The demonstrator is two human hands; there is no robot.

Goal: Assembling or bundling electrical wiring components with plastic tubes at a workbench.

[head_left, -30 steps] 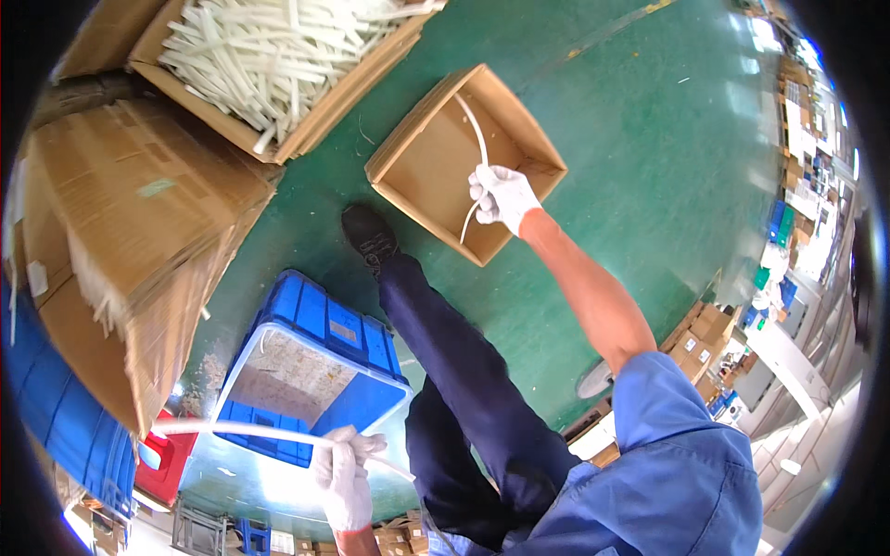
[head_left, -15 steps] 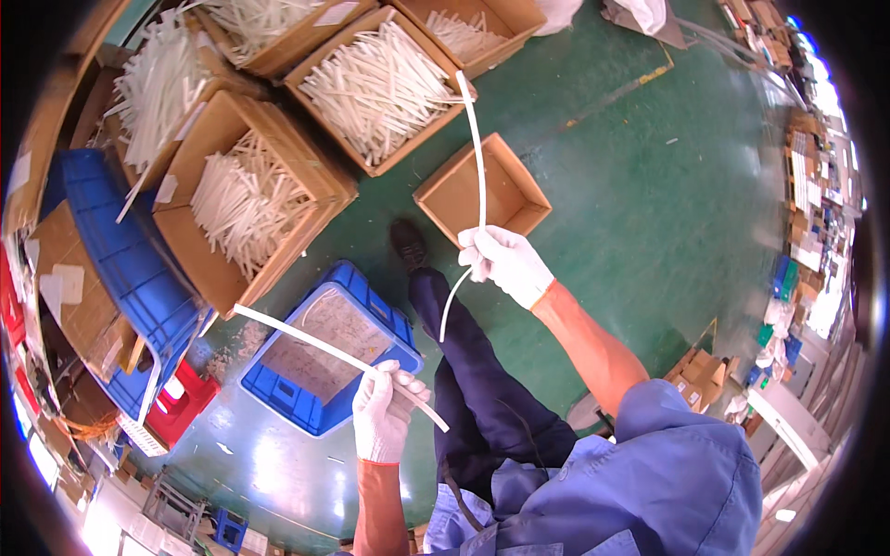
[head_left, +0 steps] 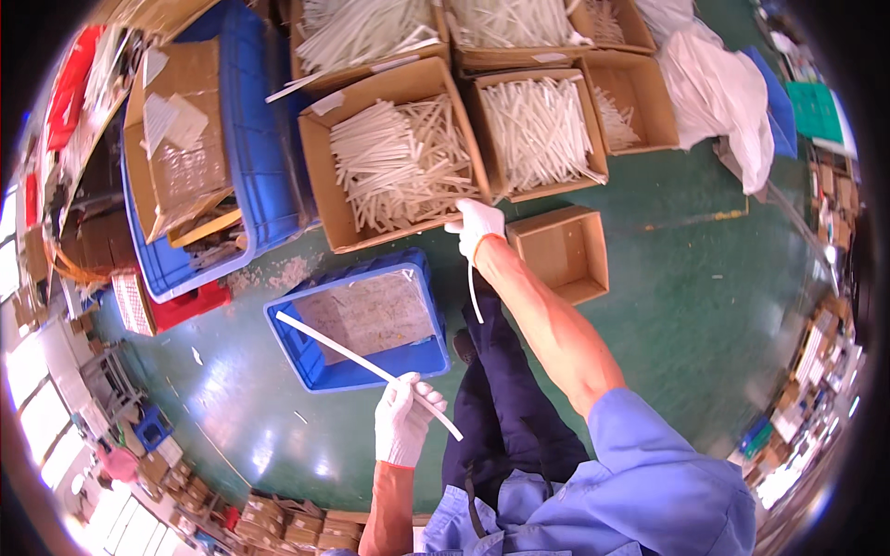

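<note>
My left hand (head_left: 400,426), in a white glove, is closed around a thin white plastic strip (head_left: 334,347). One end of this strip points up and left over a blue crate (head_left: 434,306); the other sticks out past my fingers. Farther off, my gloved right hand (head_left: 478,225) is at the near right corner of a cardboard box (head_left: 318,176) full of short white strips (head_left: 394,167). A second long white strip (head_left: 475,295) hangs down from that hand, with its upper part hidden behind the glove and wrist.
More cardboard boxes of white strips (head_left: 538,130) stand along the far side. A small cardboard box (head_left: 561,221) sits on the green floor right of my right hand. At left is a large blue bin (head_left: 264,120) holding cardboard; white sacks (head_left: 709,88) lie far right.
My right hand has moved away from me with its strip, up to the box of short strips. My left hand still holds its strip. The whole view has turned.
</note>
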